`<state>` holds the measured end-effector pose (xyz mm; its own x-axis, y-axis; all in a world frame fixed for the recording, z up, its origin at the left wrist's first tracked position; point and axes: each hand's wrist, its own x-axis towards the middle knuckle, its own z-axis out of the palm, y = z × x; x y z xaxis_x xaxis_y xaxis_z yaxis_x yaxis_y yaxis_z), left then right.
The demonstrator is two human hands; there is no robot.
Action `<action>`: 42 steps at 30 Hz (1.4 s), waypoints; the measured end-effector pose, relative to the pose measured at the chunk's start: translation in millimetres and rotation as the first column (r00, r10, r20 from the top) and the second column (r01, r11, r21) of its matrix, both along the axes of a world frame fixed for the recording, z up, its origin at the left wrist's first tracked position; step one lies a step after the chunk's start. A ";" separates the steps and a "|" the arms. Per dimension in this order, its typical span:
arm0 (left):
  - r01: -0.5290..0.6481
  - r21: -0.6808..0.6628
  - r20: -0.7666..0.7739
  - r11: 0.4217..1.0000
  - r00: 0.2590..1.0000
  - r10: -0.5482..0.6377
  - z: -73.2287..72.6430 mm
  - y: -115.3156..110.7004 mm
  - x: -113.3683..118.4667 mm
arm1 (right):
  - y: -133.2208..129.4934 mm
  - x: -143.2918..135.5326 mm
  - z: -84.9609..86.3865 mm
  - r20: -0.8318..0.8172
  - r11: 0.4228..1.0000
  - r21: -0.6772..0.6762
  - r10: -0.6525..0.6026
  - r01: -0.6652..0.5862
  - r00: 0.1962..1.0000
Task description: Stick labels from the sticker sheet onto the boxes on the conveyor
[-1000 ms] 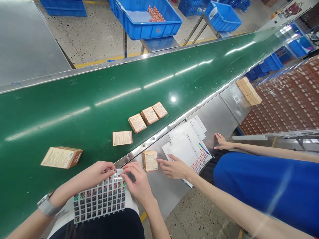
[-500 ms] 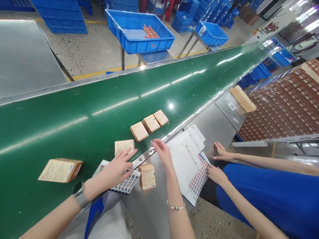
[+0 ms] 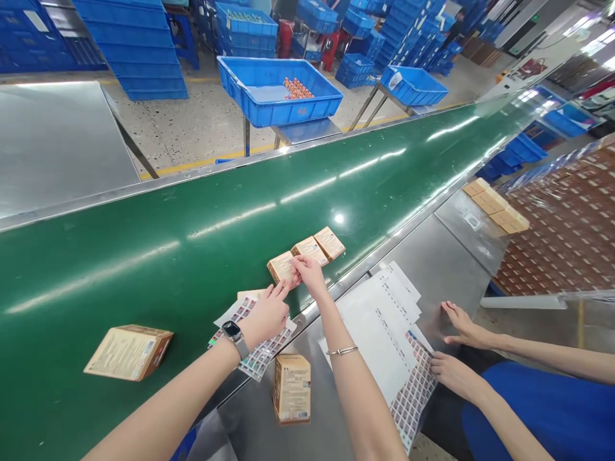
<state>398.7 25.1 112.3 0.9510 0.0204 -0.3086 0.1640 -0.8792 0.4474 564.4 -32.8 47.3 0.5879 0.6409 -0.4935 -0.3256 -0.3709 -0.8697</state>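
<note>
On the green belt (image 3: 216, 192), three small cartons stand in a row. Both my hands are at the nearest carton (image 3: 280, 266). My left hand (image 3: 269, 314), with a watch on its wrist, has its fingertips at that carton's lower edge and lies above a sticker sheet (image 3: 259, 362). A further carton is mostly hidden behind it. My right hand (image 3: 307, 274) pinches over the carton's top; whatever is between its fingertips is too small to make out. Another carton (image 3: 293, 390) rests on the metal table, and a larger-looking one (image 3: 129, 352) sits on the belt at the left.
White sheets (image 3: 375, 326) and a sticker sheet (image 3: 416, 390) lie to the right, beside another person's hands (image 3: 461, 378). Blue bins (image 3: 283, 109) stand beyond the belt. Stacked brown cartons (image 3: 562, 224) are at the far right.
My right hand has moved up and left onto the nearest carton of the row. My left hand has shifted right and forward to it. The view has tilted slightly upward.
</note>
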 end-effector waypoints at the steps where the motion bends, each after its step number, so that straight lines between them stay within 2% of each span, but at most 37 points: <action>1: 0.003 -0.001 0.002 1.000 1.000 -0.003 -0.9 -0.5 2.2 | -1.4 1.3 -1.1 0.006 1.000 -0.001 -0.007 0.007 1.000; 10: 0.010 -0.007 -0.006 1.000 1.000 -0.010 -5.7 -6.7 26.3 | -9.2 13.5 0.6 0.110 0.996 -0.031 -0.076 0.080 0.991; 21: 0.027 0.020 -0.023 0.999 0.999 -0.026 -0.9 -11.8 54.4 | -7.6 23.7 4.6 0.280 0.979 -0.109 -0.135 0.171 0.950; 27: 0.032 -0.023 -0.011 0.999 0.999 -0.032 -5.1 -10.7 66.6 | -4.1 31.0 10.5 0.386 0.951 -0.164 -0.183 0.262 0.904; 33: 0.036 -0.066 -0.020 0.997 0.999 -0.037 -4.8 -9.7 80.7 | 1.7 37.4 13.7 0.406 0.902 -0.154 -0.315 0.404 0.858; 36: 0.034 -0.100 -0.025 0.994 0.999 -0.037 0.6 -6.1 91.1 | 1.7 42.5 23.9 0.399 0.890 -0.120 -0.363 0.440 0.842; 38: 0.032 -0.143 -0.020 0.989 0.999 -0.036 9.1 -1.1 96.2 | -10.6 39.7 36.3 0.404 0.893 -0.082 -0.376 0.442 0.834; 40: 0.031 -0.209 -0.007 0.978 0.999 -0.033 23.7 7.1 95.7 | -37.6 25.4 51.3 0.425 0.900 -0.049 -0.375 0.434 0.824; 42: 0.012 -0.286 0.003 0.958 1.000 -0.012 45.3 19.7 85.9 | -76.9 -2.7 66.3 0.463 0.903 -0.042 -0.361 0.427 0.810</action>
